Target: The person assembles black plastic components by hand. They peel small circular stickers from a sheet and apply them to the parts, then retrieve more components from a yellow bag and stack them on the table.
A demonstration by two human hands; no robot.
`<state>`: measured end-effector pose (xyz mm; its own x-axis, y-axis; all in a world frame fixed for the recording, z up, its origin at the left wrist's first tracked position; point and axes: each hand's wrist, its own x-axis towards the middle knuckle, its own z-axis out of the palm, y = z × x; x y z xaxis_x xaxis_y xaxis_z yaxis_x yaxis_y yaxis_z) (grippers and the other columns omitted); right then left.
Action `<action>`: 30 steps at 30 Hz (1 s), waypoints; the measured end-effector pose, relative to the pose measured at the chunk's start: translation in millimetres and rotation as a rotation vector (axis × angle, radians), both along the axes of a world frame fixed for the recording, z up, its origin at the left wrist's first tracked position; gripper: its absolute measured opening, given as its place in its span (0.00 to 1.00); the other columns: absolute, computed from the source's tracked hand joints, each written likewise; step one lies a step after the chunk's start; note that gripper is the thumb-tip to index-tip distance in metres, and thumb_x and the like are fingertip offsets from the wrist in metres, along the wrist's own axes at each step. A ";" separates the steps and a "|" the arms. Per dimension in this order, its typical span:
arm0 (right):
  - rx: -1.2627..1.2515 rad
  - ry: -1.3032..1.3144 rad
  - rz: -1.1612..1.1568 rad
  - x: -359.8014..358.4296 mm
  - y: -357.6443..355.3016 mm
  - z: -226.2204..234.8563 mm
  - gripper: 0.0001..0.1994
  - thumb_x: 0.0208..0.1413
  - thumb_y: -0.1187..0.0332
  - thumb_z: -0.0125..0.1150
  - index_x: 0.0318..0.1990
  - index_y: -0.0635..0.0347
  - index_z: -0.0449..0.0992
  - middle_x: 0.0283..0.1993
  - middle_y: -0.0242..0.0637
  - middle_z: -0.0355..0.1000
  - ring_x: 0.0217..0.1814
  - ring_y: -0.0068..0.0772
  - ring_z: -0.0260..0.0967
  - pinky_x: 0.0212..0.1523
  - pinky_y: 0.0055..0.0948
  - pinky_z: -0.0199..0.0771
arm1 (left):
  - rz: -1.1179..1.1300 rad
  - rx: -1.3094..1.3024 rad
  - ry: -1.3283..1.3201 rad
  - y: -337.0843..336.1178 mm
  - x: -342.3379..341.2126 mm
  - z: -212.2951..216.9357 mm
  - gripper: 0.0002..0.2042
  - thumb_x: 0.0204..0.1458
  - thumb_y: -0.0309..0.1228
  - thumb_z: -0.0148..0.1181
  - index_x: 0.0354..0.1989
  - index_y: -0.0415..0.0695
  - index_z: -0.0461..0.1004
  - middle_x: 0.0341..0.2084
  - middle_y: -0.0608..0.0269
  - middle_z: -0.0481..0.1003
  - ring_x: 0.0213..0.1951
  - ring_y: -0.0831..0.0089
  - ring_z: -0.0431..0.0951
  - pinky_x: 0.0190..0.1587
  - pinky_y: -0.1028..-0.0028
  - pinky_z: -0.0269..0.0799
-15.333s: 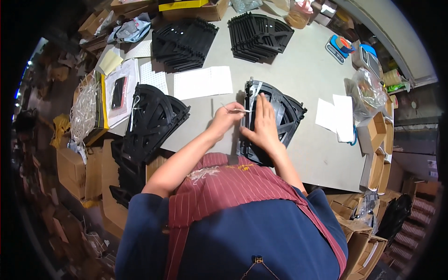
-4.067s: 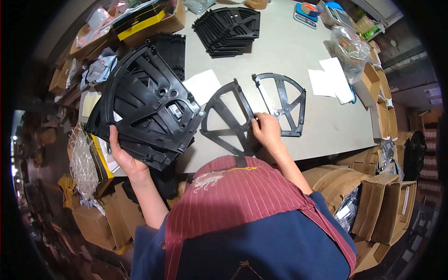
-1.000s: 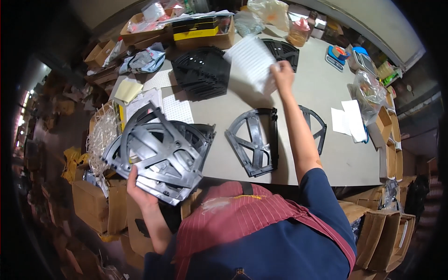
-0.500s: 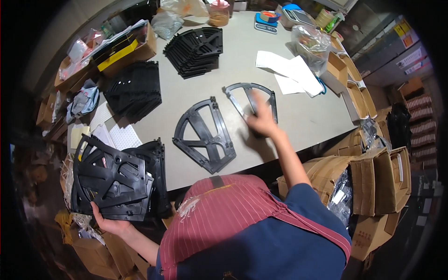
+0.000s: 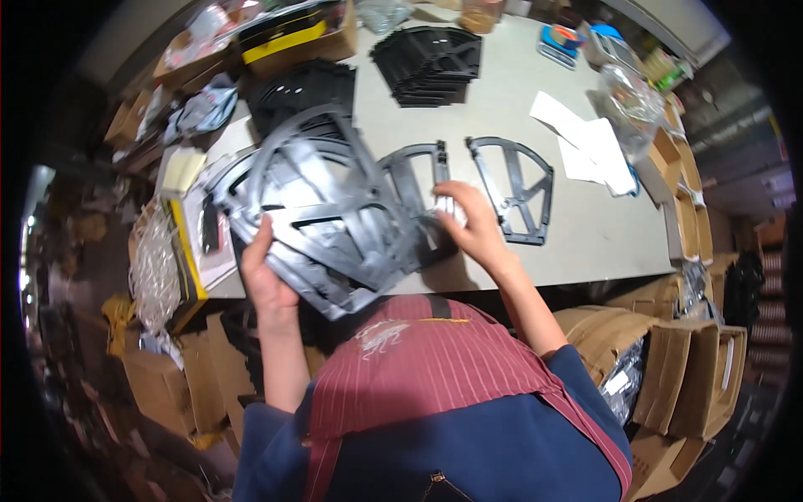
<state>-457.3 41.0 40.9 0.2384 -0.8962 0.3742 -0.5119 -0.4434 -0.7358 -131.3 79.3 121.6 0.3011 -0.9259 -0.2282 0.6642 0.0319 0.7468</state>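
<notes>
My left hand is closed on the edge of several black fan-shaped plastic frames, held tilted and overlapping above the table's left front. They are blurred and shine in the light. Behind them, partly hidden, another fan-shaped frame lies on the table. My right hand is at that frame's right edge, with thumb and fingers bent around a shiny part of it. To the right of this hand, one more black frame lies flat, touched by neither hand.
Two piles of black frames, one at the back and one at the left, stand on the grey table. White papers, a clear plastic bag and cardboard trays are at the right. Large cartons stand below the right edge.
My left hand has brought its frames up and to the right, over the table. My right hand has left the right-hand frame and moved to the one beside it. The view has shifted.
</notes>
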 end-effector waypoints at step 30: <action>-0.001 0.591 -0.303 -133.0 -61.4 -36.8 0.25 0.53 0.61 0.70 0.58 0.53 0.73 0.38 0.50 0.76 0.44 0.56 0.75 0.45 0.49 0.73 | -0.179 0.039 0.139 18.0 1.6 -13.9 0.14 0.64 0.33 0.54 0.48 0.33 0.75 0.46 0.52 0.79 0.51 0.62 0.79 0.58 0.63 0.72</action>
<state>-590.3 -20.5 4.2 0.1408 -0.9556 0.2588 -0.9313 -0.2166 -0.2929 -129.7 97.3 107.6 0.0957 -0.9513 -0.2929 0.7536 -0.1230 0.6457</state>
